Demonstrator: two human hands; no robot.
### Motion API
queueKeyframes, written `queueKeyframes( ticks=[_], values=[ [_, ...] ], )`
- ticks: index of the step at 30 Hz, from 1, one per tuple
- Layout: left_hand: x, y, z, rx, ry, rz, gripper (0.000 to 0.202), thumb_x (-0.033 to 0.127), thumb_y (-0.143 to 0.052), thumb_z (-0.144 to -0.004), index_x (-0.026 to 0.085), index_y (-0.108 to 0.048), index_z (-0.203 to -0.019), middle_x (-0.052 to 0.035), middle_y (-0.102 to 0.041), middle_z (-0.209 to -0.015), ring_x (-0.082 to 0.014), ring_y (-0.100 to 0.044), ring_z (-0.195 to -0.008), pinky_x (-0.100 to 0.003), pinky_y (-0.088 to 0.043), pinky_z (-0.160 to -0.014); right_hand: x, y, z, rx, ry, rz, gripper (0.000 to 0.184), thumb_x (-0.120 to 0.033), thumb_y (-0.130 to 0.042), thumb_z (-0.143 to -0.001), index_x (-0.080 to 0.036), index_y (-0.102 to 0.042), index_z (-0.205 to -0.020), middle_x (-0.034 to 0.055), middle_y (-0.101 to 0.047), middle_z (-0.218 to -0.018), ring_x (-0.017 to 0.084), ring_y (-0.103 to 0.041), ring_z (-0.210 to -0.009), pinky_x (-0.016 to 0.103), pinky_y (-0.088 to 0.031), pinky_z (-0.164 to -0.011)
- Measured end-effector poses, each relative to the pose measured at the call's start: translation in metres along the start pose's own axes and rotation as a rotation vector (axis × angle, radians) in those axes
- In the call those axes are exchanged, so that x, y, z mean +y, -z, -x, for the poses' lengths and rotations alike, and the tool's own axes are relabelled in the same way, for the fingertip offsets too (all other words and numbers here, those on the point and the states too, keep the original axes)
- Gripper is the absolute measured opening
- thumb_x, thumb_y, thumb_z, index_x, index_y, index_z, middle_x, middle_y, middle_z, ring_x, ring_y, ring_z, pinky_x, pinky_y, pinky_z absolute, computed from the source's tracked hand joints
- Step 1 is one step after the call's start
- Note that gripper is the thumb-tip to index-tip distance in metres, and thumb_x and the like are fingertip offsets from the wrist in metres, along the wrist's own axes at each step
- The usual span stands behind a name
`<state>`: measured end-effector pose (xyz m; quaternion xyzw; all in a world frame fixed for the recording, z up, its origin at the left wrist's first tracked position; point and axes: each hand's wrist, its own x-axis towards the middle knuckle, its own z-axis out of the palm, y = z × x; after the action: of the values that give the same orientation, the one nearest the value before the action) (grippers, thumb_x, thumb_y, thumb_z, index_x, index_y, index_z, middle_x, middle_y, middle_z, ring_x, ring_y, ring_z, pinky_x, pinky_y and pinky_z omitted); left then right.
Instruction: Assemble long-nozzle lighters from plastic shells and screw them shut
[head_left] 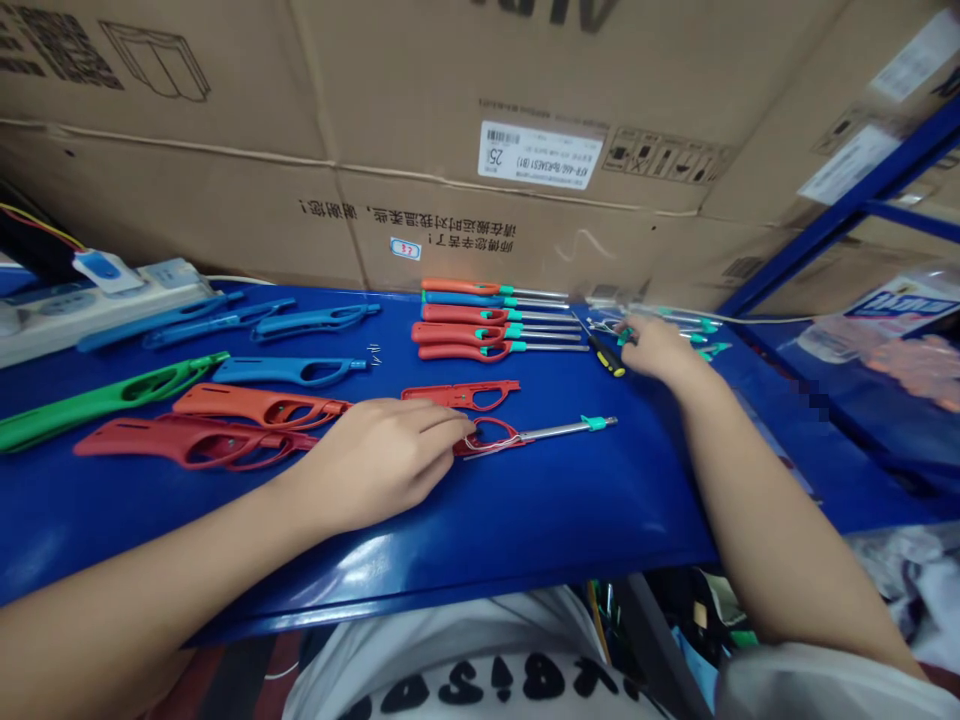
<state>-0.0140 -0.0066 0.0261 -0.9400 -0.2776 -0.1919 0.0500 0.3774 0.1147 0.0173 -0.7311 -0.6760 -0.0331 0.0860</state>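
Observation:
My left hand [394,455] is closed over the handle end of a red lighter casing, which it presses to the blue table. From this casing a metal tube [559,431] with a teal collar points right, and thin wires lie along it. An empty red casing half [461,394] rests just behind. My right hand [660,347] reaches far right with its fingers pinched together among small teal-and-metal parts [697,322]; what is in them is hidden. A black-and-yellow screwdriver [606,356] lies beside its fingertips.
Assembled lighters [465,330] lie in a row at the back. Blue casings [315,320], a green casing [112,400], an orange casing [259,404] and red casings [187,441] lie left. A power strip [45,325] stands behind them. Cardboard boxes [420,130] wall the back.

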Motion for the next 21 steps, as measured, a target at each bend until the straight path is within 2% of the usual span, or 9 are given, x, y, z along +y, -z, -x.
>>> queueKeyframes(
  ticks=[3,6,10,13,21],
  values=[
    [0.002,0.006,-0.002,0.032,0.048,-0.054,0.025,0.014,-0.046,-0.097,0.015,-0.069,-0.107,-0.0058,-0.077,-0.097,-0.0235,-0.073,-0.085,-0.034,-0.057,-0.07,-0.011,0.004,0.002,-0.062,-0.112,0.04,0.04,-0.013,-0.059,-0.073,-0.019,-0.074,-0.11,0.0159,-0.073,-0.104,0.034,-0.067,-0.098,0.046,-0.053,-0.084],
    [0.001,0.008,-0.003,0.042,0.08,-0.072,0.025,0.013,-0.046,-0.097,0.015,-0.069,-0.108,-0.0062,-0.076,-0.099,-0.0231,-0.071,-0.087,-0.034,-0.056,-0.07,-0.021,0.013,0.006,-0.08,-0.15,0.049,0.039,-0.013,-0.057,-0.077,-0.017,-0.073,-0.113,0.0166,-0.073,-0.11,0.035,-0.068,-0.104,0.046,-0.053,-0.087],
    [-0.002,0.005,-0.004,0.01,0.103,-0.037,0.024,0.013,-0.048,-0.097,0.017,-0.07,-0.106,-0.0056,-0.075,-0.103,-0.0228,-0.069,-0.091,-0.034,-0.055,-0.075,-0.027,0.022,0.012,-0.035,-0.146,0.053,0.039,-0.017,-0.053,-0.082,-0.018,-0.071,-0.118,0.016,-0.072,-0.116,0.035,-0.065,-0.111,0.047,-0.052,-0.092],
    [-0.003,0.003,-0.004,-0.015,0.106,-0.017,0.022,0.014,-0.051,-0.097,0.018,-0.07,-0.107,-0.0047,-0.075,-0.102,-0.0221,-0.068,-0.091,-0.032,-0.054,-0.074,-0.028,0.024,0.014,-0.003,-0.136,0.043,0.039,-0.018,-0.052,-0.084,-0.018,-0.07,-0.118,0.0166,-0.072,-0.114,0.036,-0.066,-0.109,0.048,-0.051,-0.092],
    [-0.005,-0.002,-0.004,-0.036,0.125,0.095,0.021,0.027,-0.053,-0.101,0.021,-0.071,-0.109,-0.003,-0.075,-0.103,-0.0206,-0.068,-0.093,-0.032,-0.053,-0.077,-0.022,0.014,0.01,-0.01,-0.107,0.057,0.034,-0.02,-0.055,-0.083,-0.016,-0.074,-0.11,0.0177,-0.074,-0.108,0.036,-0.067,-0.107,0.05,-0.053,-0.09]
  ],
)
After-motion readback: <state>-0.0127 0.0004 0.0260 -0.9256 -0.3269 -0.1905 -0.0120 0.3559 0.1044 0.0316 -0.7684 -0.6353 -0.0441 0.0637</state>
